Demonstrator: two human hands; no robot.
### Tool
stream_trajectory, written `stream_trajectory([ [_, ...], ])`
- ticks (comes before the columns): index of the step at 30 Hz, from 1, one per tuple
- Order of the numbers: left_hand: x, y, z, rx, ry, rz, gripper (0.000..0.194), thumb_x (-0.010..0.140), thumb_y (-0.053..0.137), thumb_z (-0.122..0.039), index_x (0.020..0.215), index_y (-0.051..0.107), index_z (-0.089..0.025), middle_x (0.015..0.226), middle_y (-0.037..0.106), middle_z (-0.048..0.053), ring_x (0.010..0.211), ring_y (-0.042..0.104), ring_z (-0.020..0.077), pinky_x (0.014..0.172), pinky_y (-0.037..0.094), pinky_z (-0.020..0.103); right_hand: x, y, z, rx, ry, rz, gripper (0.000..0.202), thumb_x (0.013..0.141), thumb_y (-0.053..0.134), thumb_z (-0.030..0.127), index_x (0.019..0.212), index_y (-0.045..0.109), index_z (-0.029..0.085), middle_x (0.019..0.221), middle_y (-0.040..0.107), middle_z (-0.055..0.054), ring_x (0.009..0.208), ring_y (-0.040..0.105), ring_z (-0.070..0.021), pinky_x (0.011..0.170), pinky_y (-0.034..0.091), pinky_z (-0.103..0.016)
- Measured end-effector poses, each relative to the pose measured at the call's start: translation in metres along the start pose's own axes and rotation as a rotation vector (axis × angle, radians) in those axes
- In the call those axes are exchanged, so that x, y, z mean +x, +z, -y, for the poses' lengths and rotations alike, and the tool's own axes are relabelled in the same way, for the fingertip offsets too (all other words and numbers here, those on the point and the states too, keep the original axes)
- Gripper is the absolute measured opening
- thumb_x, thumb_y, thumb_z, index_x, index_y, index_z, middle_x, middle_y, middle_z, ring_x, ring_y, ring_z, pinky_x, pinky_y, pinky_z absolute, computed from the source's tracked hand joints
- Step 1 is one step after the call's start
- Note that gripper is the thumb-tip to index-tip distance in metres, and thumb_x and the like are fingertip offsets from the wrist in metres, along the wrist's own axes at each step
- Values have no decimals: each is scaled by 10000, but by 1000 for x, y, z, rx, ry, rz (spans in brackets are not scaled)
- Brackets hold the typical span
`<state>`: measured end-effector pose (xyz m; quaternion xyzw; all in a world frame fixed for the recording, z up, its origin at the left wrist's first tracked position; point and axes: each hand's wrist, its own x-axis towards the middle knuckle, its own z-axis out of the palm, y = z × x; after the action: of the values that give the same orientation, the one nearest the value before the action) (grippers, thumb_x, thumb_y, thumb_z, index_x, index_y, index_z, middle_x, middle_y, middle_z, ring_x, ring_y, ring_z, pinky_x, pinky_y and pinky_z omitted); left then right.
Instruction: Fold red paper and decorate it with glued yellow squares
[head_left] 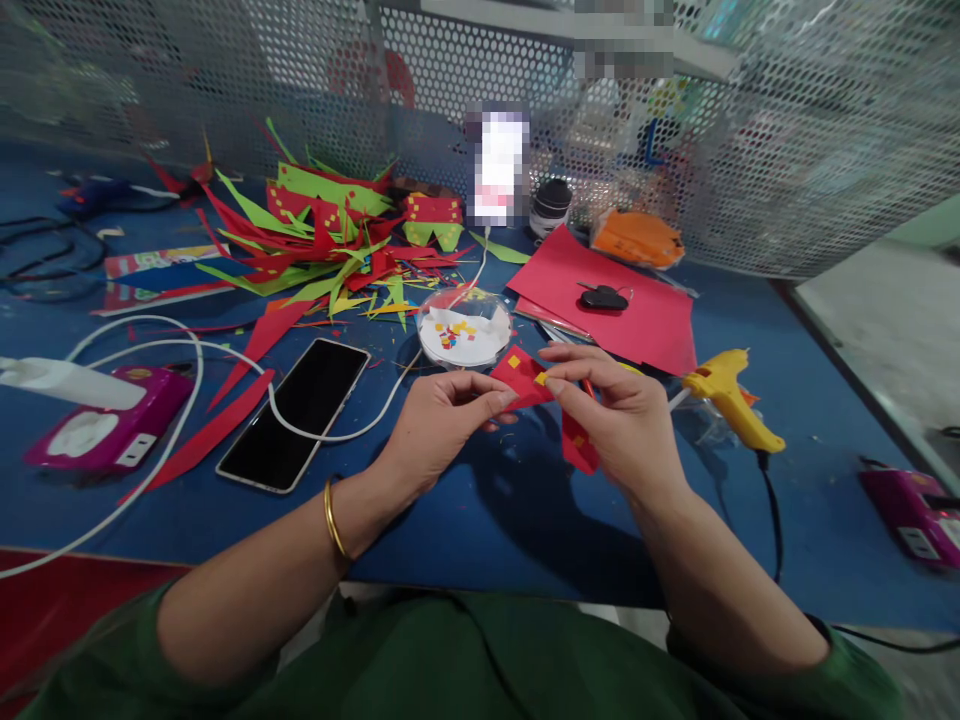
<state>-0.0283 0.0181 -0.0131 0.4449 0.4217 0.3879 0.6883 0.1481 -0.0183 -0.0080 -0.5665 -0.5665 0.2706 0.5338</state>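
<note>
Between my hands is a piece of red paper (529, 372) with small yellow squares on it, held above the blue table. My left hand (442, 425) pinches its left edge between thumb and fingers. My right hand (619, 415) is closed at its right side, thumb and forefinger on a yellow square (541, 379). A thin red stick-like thing shows between the right fingers, its kind unclear. Below the right hand hangs another red paper part (577, 445); whether it joins the held piece is hidden. Just behind stands a clear bowl (504, 345) with small coloured paper bits inside.
Red and green paper strips (322, 240) pile up at the back left. A phone (296, 415) lies left, a white cable (330, 437) across it. At right are a yellow glue gun (731, 395), red sheets (652, 325) and a purple power strip (911, 510). Another purple power strip (112, 425) sits left.
</note>
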Motion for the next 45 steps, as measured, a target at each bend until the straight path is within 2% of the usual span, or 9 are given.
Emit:
stream_trajectory([
  [5, 1, 0, 2, 5, 3, 12, 110, 705, 817, -230, 755, 762, -148, 698, 741, 0, 632, 712, 116, 602, 505, 189, 2, 0, -2, 68, 127, 17, 24, 775, 767, 266, 753, 766, 256, 1052, 763, -28, 1077, 680, -215, 1002, 487, -415],
  [14, 1, 0, 0, 20, -2, -3, 133, 700, 830, -252, 755, 772, -146, 708, 744, 9, 649, 709, 122, 623, 515, 199, 4, -7, -2, 107, 202, 17, 65, 755, 775, 310, 775, 754, 252, 1041, 770, -26, 1040, 689, -217, 967, 488, -393],
  [18, 1, 0, 0, 43, -3, 6, 148, 701, 828, -262, 769, 772, -144, 720, 743, 13, 658, 702, 125, 628, 516, 208, 7, -11, 0, -35, 224, 131, 90, 735, 751, 307, 717, 740, 220, 808, 751, -19, 812, 674, -181, 789, 507, -329],
  [22, 2, -1, 0, 84, 23, 16, 196, 705, 818, -298, 705, 711, -135, 664, 696, -1, 637, 658, 101, 594, 502, 196, 8, -12, 4, -121, 208, 129, 131, 755, 727, 327, 715, 725, 202, 697, 697, -3, 652, 589, -138, 645, 460, -289],
  [26, 4, -2, 1, 23, -2, -45, 325, 660, 839, -267, 782, 550, -182, 655, 662, -45, 611, 672, 131, 523, 502, 213, 7, -12, 6, -158, 173, 140, 144, 759, 716, 336, 727, 727, 196, 723, 708, -16, 683, 611, -152, 668, 466, -295],
  [31, 4, -2, 0, 61, -101, 40, 406, 723, 790, -203, 1083, 611, -151, 730, 744, 22, 606, 701, 139, 552, 493, 211, 6, -13, 5, -195, 143, 143, 148, 770, 699, 343, 741, 730, 202, 750, 727, -20, 691, 627, -163, 666, 473, -306],
  [36, 5, -3, 2, 73, -208, 83, 151, 744, 786, -227, 852, 734, -135, 767, 758, 60, 619, 703, 131, 524, 468, 190, 6, -12, 4, -203, 125, 143, 147, 773, 700, 340, 722, 717, 203, 731, 726, -17, 672, 628, -164, 641, 479, -305],
  [39, 6, -4, 4, 45, -273, 124, 129, 765, 776, -247, 843, 763, -145, 842, 779, 85, 625, 709, 132, 493, 464, 177, 5, -10, 3, -214, 106, 147, 128, 782, 689, 320, 723, 718, 211, 733, 730, -14, 680, 640, -167, 645, 486, -302],
  [45, 8, -7, 7, -129, -389, 129, 124, 797, 764, -215, 896, 773, -141, 938, 787, 97, 642, 722, 122, 496, 502, 157, 3, -6, 0, -277, -75, 111, 108, 816, 673, 271, 733, 728, 229, 974, 768, -55, 936, 700, -227, 877, 509, -405],
])
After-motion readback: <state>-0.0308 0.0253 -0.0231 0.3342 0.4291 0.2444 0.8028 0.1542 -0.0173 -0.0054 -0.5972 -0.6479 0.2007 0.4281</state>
